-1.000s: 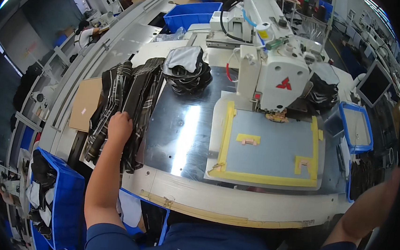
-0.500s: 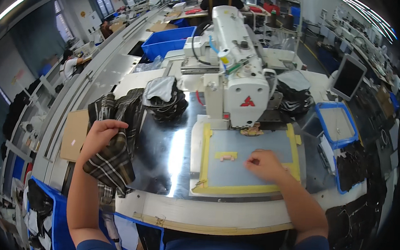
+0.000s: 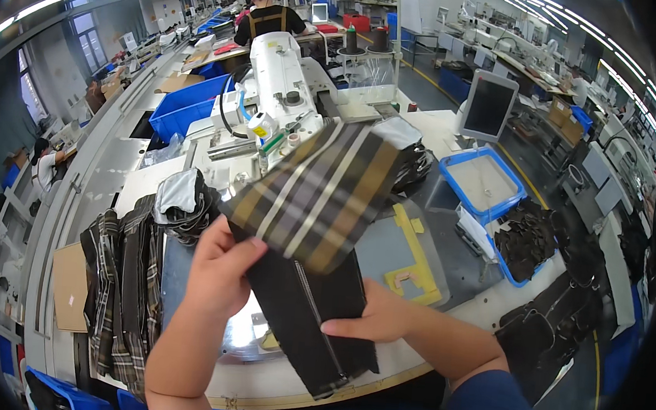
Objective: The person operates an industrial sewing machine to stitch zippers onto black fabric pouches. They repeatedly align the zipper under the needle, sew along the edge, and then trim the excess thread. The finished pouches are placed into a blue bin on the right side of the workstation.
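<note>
I hold up a plaid cloth panel (image 3: 321, 193) in brown, grey and white stripes before the sewing machine (image 3: 277, 70). Below its lower edge hangs a dark cloth strip (image 3: 289, 310), with a zipper (image 3: 319, 316) running down it. My left hand (image 3: 219, 270) is closed on the left corner, thumb on top. Farther down, my right hand (image 3: 373, 316) grips the dark strip's right edge, its thumb pressed beside the zipper. The cloth hides the machine's needle area and part of the grey plate with yellow tape (image 3: 423, 266).
Plaid cloth pieces (image 3: 125, 289) hang at the left, beside a bundle of folded cloth (image 3: 181, 205). Another bundle (image 3: 409, 157) lies behind the panel. At right stand a blue-rimmed tray (image 3: 480, 182), dark cloth pieces (image 3: 525, 244) and a screen (image 3: 490, 106). A blue bin (image 3: 189, 105) stands back left.
The plaid piece has come from the left side to the middle, raised and spread. My right hand has left the taped plate and now grips the dark strip. The view has swung right.
</note>
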Demonstrator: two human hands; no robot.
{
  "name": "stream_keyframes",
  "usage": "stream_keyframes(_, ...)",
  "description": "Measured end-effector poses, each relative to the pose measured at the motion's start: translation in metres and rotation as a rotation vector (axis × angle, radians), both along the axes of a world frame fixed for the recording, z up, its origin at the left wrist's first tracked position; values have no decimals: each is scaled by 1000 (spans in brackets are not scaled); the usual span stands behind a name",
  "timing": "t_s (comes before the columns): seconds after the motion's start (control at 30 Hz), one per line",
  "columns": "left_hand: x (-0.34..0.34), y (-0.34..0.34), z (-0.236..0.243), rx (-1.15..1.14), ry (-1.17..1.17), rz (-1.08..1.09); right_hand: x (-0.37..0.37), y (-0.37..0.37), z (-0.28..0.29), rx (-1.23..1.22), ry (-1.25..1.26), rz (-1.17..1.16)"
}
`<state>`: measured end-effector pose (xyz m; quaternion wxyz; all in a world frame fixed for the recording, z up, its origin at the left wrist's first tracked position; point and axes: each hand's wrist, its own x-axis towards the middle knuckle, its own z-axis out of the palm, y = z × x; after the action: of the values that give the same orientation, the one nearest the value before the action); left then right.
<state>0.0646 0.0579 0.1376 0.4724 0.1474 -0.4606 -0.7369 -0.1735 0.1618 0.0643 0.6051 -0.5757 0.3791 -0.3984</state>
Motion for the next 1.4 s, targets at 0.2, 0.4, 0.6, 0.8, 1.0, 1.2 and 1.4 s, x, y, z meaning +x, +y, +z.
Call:
stream_keyframes(0.2, -31, -13, -88, -9, -305, -80, -27, -15, -12, -63, 327, -158)
stream_keyframes(0.4, -38, -5, -107, -292, -532, -78, -43, -70, 15, -391, 264, -269)
stream_keyframes(0.6, -45, 3, -109, 3, -648, -350, -58, -77, 3, 203, -74, -349)
stream_keyframes(0.8, -42, 9, -109, -82, -584, -294, -60, -61, -1, 210, -285, -158)
stream_keyframes(1.0, -40, 10, -108, -363, -579, -270, -65, -65, 8, 299, -44, 83)
stream_keyframes(1.2, -42, 13, -100, -439, -557, -190, -57, -62, 7, 290, -101, 45)
stream_keyframes(1.4, -43, 14, -98, -640, -553, -79, -53, -60, 4, 209, -13, 84)
